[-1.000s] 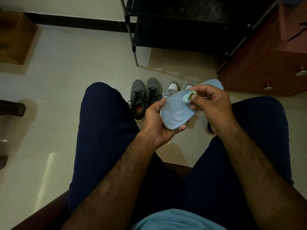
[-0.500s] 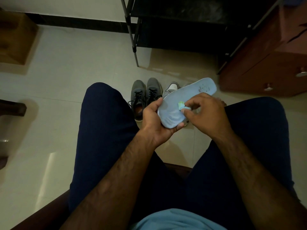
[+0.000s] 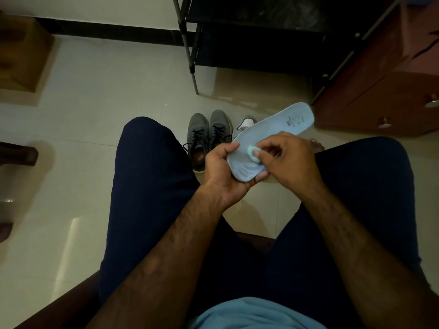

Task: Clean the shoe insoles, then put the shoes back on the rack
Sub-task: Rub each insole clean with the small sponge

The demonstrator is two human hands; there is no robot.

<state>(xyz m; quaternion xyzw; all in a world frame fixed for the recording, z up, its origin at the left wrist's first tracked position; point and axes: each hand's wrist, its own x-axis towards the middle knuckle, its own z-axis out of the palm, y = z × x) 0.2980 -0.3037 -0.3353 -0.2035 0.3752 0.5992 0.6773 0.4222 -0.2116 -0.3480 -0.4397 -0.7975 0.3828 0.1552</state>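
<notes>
Partly behind insole (image 3: 280,129), white shoe (image 3: 245,123)

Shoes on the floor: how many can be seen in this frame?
3. A grey shoe and a second grey shoe stand side by side on the floor; a lighter shoe just right of them is mostly covered by the held insole, which may hide another.

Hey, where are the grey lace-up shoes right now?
In the head view the grey shoes stand together on the floor, just beyond the left hand, with the black rack behind them.
</notes>
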